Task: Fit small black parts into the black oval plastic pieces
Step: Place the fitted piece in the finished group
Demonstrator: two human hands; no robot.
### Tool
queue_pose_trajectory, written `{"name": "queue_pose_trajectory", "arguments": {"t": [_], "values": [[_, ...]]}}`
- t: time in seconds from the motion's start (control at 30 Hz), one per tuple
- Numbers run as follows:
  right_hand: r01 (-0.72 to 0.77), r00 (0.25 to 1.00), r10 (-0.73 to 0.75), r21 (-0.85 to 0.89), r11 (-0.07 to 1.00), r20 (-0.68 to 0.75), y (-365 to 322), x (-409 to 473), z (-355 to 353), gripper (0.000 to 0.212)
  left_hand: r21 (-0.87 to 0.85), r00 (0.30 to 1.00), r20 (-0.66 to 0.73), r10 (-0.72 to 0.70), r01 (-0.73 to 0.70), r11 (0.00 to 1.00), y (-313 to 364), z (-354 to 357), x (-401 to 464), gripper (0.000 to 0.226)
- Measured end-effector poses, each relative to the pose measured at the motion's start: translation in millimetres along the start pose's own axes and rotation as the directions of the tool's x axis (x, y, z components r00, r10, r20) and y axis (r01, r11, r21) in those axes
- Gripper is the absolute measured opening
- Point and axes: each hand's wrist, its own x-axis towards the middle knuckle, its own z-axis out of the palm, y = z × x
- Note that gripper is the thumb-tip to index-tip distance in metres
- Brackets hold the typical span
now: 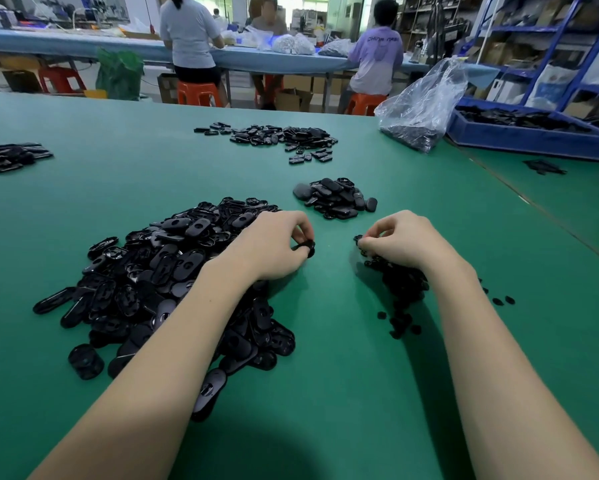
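A big heap of black oval plastic pieces [159,278] lies on the green table [325,375], under my left forearm. My left hand [270,244] holds one black oval piece [307,247] between thumb and curled fingers, just right of the heap. My right hand [405,239] rests on a pile of small black parts [402,285] and pinches one small part [360,241] at its fingertips. The two hands are about a hand's width apart. A smaller pile of oval pieces [336,199] sits just beyond the hands.
Further piles of black pieces lie at the far middle [280,136] and far left [10,156]. A clear plastic bag [426,105] of parts and a blue crate [533,131] stand at the back right. Three people sit at another table behind.
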Motion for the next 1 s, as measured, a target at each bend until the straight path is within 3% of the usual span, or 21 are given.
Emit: {"name": "queue_pose_trajectory", "arguments": {"t": [0.17,0.27,0.37,0.53,0.7,1.0], "values": [[-0.019,0.997,0.029,-0.148,0.989,0.07,0.6,-7.0,-8.3,0.007,-0.279,0.991,-0.116,-0.07,0.035,0.96,12.1,4.2,0.1,0.016],[-0.034,0.995,0.048,-0.159,0.987,0.086,-1.6,-9.6,-8.7,0.009,-0.577,0.976,-0.048,-0.214,0.148,0.803,14.6,5.2,-1.1,0.012],[-0.034,0.996,0.046,-0.162,0.986,0.071,-2.4,-9.7,-7.5,0.009,-0.67,0.957,0.011,-0.288,0.221,0.709,12.9,7.8,-1.4,0.007],[-0.016,0.997,0.028,-0.169,0.985,0.067,-2.0,-8.6,-5.2,0.004,-0.56,0.943,-0.004,-0.333,0.273,0.782,8.9,9.7,-0.4,0.006],[-0.004,0.997,0.015,-0.143,0.99,0.08,-1.6,-6.0,-2.1,0.005,-0.287,0.941,-0.038,-0.337,0.313,0.905,8.9,2.3,-1.9,0.01],[-0.003,0.995,0.012,-0.093,0.996,0.096,-1.4,-4.2,3.0,0.007,-0.12,0.933,-0.06,-0.354,0.346,0.931,-0.6,-1.1,-0.7,0.007]]}}
